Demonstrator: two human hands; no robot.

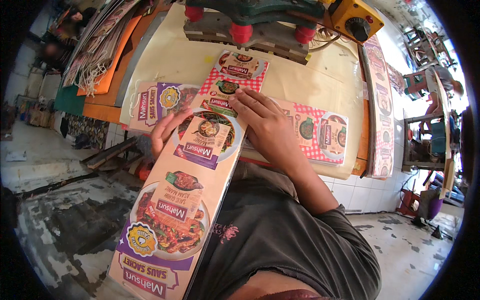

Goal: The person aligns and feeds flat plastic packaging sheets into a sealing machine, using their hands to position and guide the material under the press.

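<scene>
Touching your long food-photo strip [187,167] | right hand [267,122] spread on top | left hand [165,127] edge-side, can't tell if pinching tbh

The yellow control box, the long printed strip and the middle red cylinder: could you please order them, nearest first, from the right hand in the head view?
1. Long printed strip, touching the right hand.
2. Middle red cylinder, ahead.
3. Yellow control box, ahead and right.

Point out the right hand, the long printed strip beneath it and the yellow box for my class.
Right hand [266,125]: head view, on the back of the hand.
Long printed strip [201,173]: head view, near the middle of its printed face.
Yellow box [354,11]: head view, on its yellow face.
</scene>
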